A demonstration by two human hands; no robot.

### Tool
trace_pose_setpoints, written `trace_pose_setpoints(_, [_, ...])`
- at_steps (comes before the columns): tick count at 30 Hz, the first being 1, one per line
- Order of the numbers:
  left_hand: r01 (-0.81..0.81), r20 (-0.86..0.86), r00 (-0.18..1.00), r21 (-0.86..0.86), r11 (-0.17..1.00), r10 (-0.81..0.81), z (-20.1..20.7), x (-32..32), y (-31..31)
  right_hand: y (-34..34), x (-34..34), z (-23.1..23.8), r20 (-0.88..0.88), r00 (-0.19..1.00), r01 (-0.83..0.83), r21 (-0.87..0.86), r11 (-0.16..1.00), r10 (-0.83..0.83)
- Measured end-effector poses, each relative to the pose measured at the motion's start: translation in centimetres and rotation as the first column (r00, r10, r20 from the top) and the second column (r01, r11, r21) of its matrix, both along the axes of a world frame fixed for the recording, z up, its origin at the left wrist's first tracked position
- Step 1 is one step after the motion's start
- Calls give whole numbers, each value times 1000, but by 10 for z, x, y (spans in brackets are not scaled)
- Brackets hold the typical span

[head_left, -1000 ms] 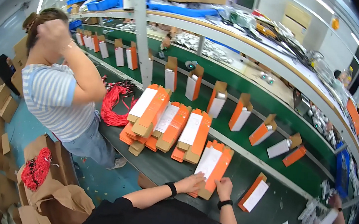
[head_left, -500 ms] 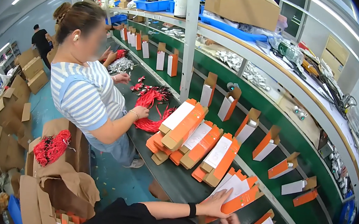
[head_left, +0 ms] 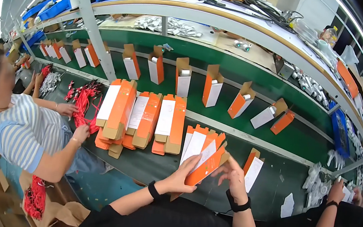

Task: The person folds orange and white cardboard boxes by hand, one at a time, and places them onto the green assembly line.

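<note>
My left hand is closed around an orange and white cardboard box, tilted above the bench. At the box's brown end flap, my right hand has its fingers apart; whether a fingertip touches the flap is hard to tell. Just behind the held box lie a few flattened boxes of the same kind. Right of my hands, another box stands on the bench with its brown flap up. To the left are stacks of flattened boxes.
Opened boxes with white items inside stand in a row along the green belt. A co-worker on the left handles red cords. Another person's hands work at right, beside clear plastic bags.
The view has swung right. My left hand, earlier spread over the flattened boxes, now grips one raised and tilted. My right hand has come up to its end with fingers spread.
</note>
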State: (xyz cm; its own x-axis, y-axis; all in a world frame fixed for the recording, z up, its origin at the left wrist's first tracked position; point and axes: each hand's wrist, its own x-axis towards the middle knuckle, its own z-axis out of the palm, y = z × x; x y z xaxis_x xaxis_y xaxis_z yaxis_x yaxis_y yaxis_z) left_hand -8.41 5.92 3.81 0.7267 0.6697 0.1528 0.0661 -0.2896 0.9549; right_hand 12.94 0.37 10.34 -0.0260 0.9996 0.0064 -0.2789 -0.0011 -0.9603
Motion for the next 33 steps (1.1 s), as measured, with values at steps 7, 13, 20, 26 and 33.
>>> trace_pose_setpoints(7, [422,272,897,-298,856,-347,16,-8,-4,4,-3,27,594,665,133,503,854,-454])
trace_pose_setpoints(13, [534,419,838,-495,685,-351,25,5,-15,-2,1,44,575,721,12,548,836,-387])
trace_pose_setpoints(20, [366,211,928,-365,856,-307,26,-4,-14,-16,17,68,622,778,-200,108,974,91])
trace_pose_setpoints(26, [320,17,947,-159,934,-322,35,-11,-28,-27,17,73,693,613,-442,-97,892,380])
trace_pose_setpoints(33, [-89,-48,995,-92,992,85,31,-19,-18,-40,-26,56,879,306,198,317,927,-366])
